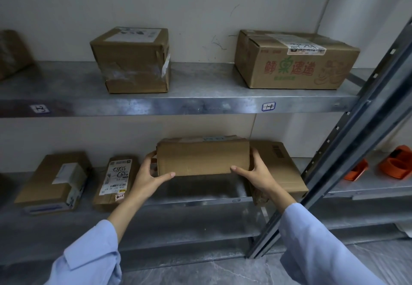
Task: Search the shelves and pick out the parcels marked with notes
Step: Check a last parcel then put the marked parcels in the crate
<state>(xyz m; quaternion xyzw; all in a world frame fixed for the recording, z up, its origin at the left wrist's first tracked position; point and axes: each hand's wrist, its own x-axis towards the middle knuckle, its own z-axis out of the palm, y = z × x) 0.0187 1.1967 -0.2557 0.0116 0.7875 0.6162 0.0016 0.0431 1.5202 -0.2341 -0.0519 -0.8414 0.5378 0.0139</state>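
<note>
The brown parcel (202, 157) is held just above the lower shelf (200, 195), gripped at both ends by the left hand (148, 173) and right hand (256, 173). It seems under checking; next, tilt it to look for a note.

Both arms reach forward, one on each side. The left hand (149, 174) holds the left end of a brown box (202, 158). Its thumb lies along the bottom front edge, and its fingers bend round the end. The right hand (256, 173) holds the right end the same way, with its thumb at the bottom front edge and its fingers bent round the side. The two thumbs point at each other. The left sleeve (93, 255) and the right sleeve (323, 247) are light blue. Both wrists and part of each forearm are bare.
</note>
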